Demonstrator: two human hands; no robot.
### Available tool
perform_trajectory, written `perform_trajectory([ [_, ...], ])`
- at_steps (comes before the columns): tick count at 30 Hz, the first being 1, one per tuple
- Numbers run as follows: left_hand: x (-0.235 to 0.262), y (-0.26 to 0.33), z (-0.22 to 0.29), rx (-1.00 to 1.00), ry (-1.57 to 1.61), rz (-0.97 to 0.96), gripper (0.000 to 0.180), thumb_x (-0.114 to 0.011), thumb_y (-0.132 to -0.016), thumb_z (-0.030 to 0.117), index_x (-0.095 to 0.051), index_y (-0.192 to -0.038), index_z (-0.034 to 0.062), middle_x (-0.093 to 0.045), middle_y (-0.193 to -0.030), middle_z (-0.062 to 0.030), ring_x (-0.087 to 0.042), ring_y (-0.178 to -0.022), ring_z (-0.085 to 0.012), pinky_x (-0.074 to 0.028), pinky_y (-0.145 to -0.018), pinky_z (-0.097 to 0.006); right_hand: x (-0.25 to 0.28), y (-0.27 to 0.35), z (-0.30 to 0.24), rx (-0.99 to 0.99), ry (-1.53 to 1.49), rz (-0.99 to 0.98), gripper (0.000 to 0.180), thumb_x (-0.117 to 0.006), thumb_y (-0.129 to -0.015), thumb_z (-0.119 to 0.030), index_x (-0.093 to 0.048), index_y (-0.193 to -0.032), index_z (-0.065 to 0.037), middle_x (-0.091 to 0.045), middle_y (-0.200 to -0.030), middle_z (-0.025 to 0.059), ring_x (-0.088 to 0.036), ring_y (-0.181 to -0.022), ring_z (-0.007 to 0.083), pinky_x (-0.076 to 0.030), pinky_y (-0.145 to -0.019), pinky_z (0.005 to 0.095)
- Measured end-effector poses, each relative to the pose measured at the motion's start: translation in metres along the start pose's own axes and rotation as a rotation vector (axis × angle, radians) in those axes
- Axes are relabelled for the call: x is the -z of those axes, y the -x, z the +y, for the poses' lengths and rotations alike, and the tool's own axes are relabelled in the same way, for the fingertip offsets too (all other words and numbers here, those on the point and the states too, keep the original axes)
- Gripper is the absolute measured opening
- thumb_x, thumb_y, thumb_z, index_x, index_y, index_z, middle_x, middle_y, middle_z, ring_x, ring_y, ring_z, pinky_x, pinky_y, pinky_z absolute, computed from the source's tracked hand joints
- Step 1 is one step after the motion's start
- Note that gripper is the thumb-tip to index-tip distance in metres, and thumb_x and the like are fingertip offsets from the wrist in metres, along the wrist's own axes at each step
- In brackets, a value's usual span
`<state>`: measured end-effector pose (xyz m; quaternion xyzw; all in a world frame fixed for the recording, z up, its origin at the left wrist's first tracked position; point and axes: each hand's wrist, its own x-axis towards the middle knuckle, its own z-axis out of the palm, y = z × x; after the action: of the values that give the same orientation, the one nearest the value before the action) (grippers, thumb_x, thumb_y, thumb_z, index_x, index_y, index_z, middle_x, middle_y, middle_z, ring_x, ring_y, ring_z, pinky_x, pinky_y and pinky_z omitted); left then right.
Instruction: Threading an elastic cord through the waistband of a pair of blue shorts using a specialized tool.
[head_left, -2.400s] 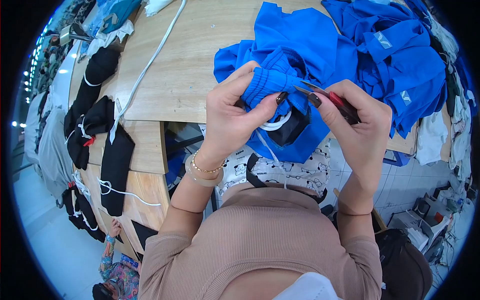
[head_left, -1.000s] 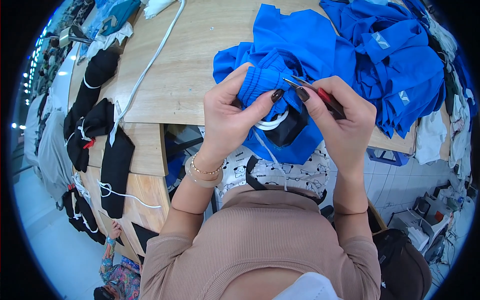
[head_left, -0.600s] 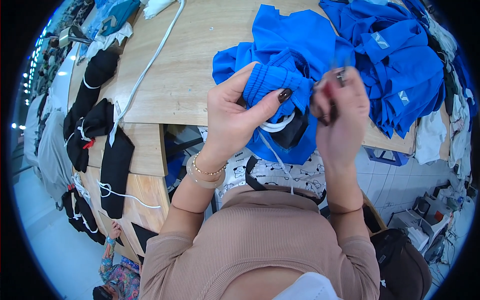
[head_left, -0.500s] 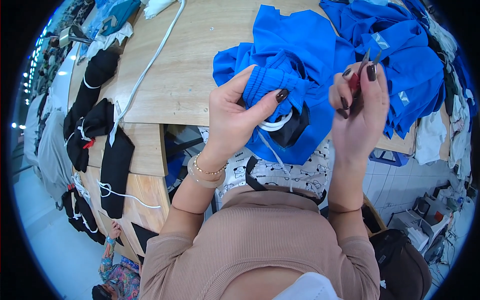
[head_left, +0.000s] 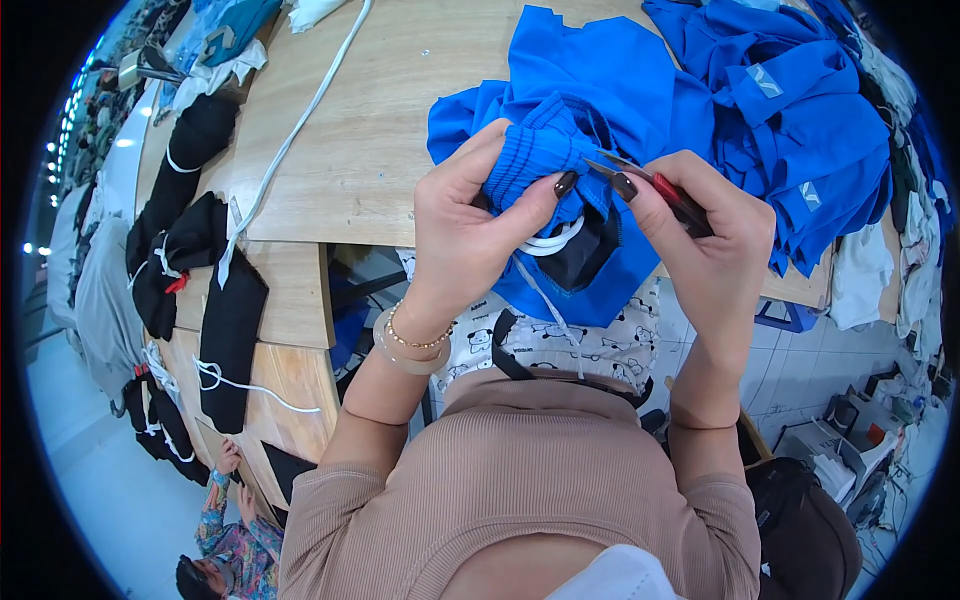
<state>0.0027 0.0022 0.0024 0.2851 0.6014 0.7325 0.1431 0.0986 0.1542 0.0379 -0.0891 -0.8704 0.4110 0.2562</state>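
Note:
A blue garment (head_left: 610,75) with a gathered elastic waistband (head_left: 535,155) hangs over the table edge toward my lap. My left hand (head_left: 470,215) is closed around the waistband, thumb on top and fingers behind the cloth. A white cord (head_left: 555,240) loops out beneath that thumb, beside a black inner patch (head_left: 590,260). My right hand (head_left: 700,215) grips small thread snips (head_left: 660,183) with red on the handle. Their pointed blades are parted at the waistband's right side; whether they touch a thread is too small to tell.
More blue garments (head_left: 790,130) are heaped on the right of the wooden table (head_left: 340,170). Rolled black garments (head_left: 235,340) tied with white cord lie at the left. A long white cord (head_left: 290,140) crosses the tabletop. Another person (head_left: 235,550) is at the lower left.
My right hand has come down and left, bringing the snips from raised above the cloth to the waistband. My left hand keeps its hold, almost still. The other person's second hand now shows.

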Motion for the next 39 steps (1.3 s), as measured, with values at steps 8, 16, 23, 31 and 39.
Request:
perform_trajectory([
  [8, -0.001, 0.0, 0.0, -0.011, -0.054, 0.008, 0.016, -0.064, -0.077, -0.007, -0.066, -0.092, -0.0045, -0.056, -0.084, -0.0021, -0.051, -0.072, -0.0058, -0.04, -0.061, -0.018, 0.0, 0.0, -0.002, 0.014, 0.006, 0.003, 0.014, -0.07, -0.081, -0.009, -0.06, -0.076, 0.0, -0.045, -0.059, -0.0021, -0.035, -0.052, 0.0023, -0.022, -0.046, 0.0184],
  [16, -0.001, 0.0, 0.001, 0.014, -0.027, 0.01, 0.015, -0.064, -0.079, -0.006, -0.065, -0.093, -0.005, -0.057, -0.084, -0.0009, -0.052, -0.072, -0.0043, -0.04, -0.06, -0.017, -0.002, -0.001, -0.001, 0.015, -0.038, 0.01, 0.013, -0.07, -0.081, -0.008, -0.061, -0.077, 0.001, -0.048, -0.06, -0.0019, -0.038, -0.053, 0.0023, -0.025, -0.047, 0.0176],
  [23, -0.002, 0.002, 0.004, 0.113, 0.126, 0.014, 0.017, -0.066, -0.081, -0.002, -0.065, -0.099, -0.0043, -0.063, -0.089, -0.0005, -0.055, -0.075, -0.0031, -0.044, -0.064, -0.016, -0.013, 0.001, 0.009, -0.022, -0.262, 0.038, 0.01, -0.069, -0.082, -0.006, -0.062, -0.08, 0.002, -0.055, -0.068, -0.0009, -0.042, -0.058, 0.0017, -0.027, -0.051, 0.0165],
  [31, -0.004, 0.002, 0.0, 0.134, 0.098, 0.003, 0.019, -0.066, -0.082, 0.0, -0.064, -0.101, -0.0037, -0.066, -0.089, -0.0027, -0.058, -0.077, -0.0045, -0.047, -0.069, -0.018, -0.024, -0.001, -0.004, -0.147, -0.667, 0.278, 0.008, -0.067, -0.084, -0.006, -0.063, -0.08, 0.0, -0.054, -0.068, -0.0045, -0.043, -0.062, 0.0, -0.032, -0.054, 0.0143],
  [39, -0.005, 0.001, 0.006, 0.129, 0.119, 0.044, 0.018, -0.066, -0.082, 0.001, -0.064, -0.1, -0.0027, -0.065, -0.089, -0.0015, -0.058, -0.076, -0.0045, -0.047, -0.068, -0.019, 0.003, -0.002, -0.006, -0.04, -0.076, -0.016, 0.01, -0.068, -0.081, -0.006, -0.061, -0.079, 0.001, -0.05, -0.063, -0.0015, -0.038, -0.056, 0.0023, -0.025, -0.049, 0.0176],
])
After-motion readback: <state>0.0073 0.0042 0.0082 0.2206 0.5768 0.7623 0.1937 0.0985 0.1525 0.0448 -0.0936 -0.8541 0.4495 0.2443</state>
